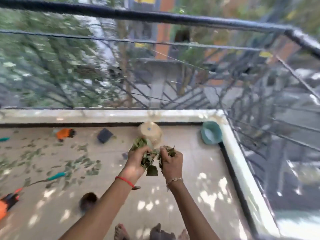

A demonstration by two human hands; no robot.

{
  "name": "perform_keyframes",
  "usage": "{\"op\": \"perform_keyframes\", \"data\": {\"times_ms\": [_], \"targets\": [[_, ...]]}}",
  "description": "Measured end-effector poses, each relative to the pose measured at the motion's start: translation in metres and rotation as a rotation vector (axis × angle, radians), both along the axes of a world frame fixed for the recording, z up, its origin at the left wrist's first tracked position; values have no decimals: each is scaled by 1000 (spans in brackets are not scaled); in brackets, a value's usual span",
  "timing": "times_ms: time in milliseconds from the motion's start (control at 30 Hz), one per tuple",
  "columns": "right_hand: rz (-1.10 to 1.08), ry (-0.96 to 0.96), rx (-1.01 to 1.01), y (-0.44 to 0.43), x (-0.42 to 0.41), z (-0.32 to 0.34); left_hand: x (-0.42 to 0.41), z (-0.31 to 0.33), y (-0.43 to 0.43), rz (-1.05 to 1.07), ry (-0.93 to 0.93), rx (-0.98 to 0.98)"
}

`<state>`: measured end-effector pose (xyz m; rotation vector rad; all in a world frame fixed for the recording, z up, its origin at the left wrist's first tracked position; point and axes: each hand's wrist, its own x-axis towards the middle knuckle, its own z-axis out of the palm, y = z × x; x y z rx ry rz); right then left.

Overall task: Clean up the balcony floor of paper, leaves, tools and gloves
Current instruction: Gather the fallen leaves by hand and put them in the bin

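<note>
here, seen from just behind the person: the left hand [136, 161] and the right hand [171, 161] are held out side by side above the floor [199, 172], both forearms stretched forward, fingers curled inward. together they clutch a bunch of leaves [152, 170]; green tips stick up past the knuckles and one dark leaf hangs below between the wrists. a red thread [124, 180] circles the left wrist and a pale bracelet [174, 180] the right.

just beyond the hands stands a beige pot [150, 133]; blur hides whether it is upright or tipped, and what it holds cannot be told. to the right, in the corner, a teal pot [211, 133] leans with its mouth toward us, pale inside.

bare floor lies to the right of the arms, up to the white kerb [242, 161] that runs along the far side and turns down the right side. above the kerb rises the dark railing [155, 16].

to the left, loose leaves [81, 163] are scattered over the floor. among them lies a teal-handled tool [56, 176]. near the far kerb are a dark square block [104, 135] and an orange glove [65, 134]. a second glove [7, 203], orange and black, lies at the left edge. a dark round thing [88, 200] sits beside the left forearm, too blurred to name.
</note>
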<state>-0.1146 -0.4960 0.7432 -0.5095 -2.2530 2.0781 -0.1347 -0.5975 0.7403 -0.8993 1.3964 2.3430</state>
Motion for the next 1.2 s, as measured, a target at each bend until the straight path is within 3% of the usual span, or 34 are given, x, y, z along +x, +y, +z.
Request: {"op": "perform_keyframes", "data": {"times_ms": [100,133,167,233,267,333,400,433,533,733,967,1200], "targets": [[-131,15,122,86,22,-6,6,-20,87,-86,-17,26],[-116,-77,-47,114,30,-1,10,-35,112,-127,0,16],[-109,-119,-88,148,40,1,14,-57,142,-221,39,21],[-258,-159,-45,204,58,-1,21,-94,193,-473,-3,230],[-367,-123,0,229,73,-4,35,-95,226,-590,59,221],[-599,-141,101,276,99,-17,53,-68,287,-570,-92,448],[-674,-193,90,313,124,-18,77,-47,347,-447,-66,252],[-709,-196,107,330,137,-19,84,-48,370,-446,-147,235],[-842,-225,76,369,166,-24,107,-61,410,-688,-312,85],[-1132,-254,-22,409,208,-64,144,-101,463,-897,-328,-12],[-1442,-381,-143,459,263,-151,192,-195,521,-974,-455,-188],[-1399,-699,-54,545,307,-304,251,-326,617,-1053,-616,-164]]}}
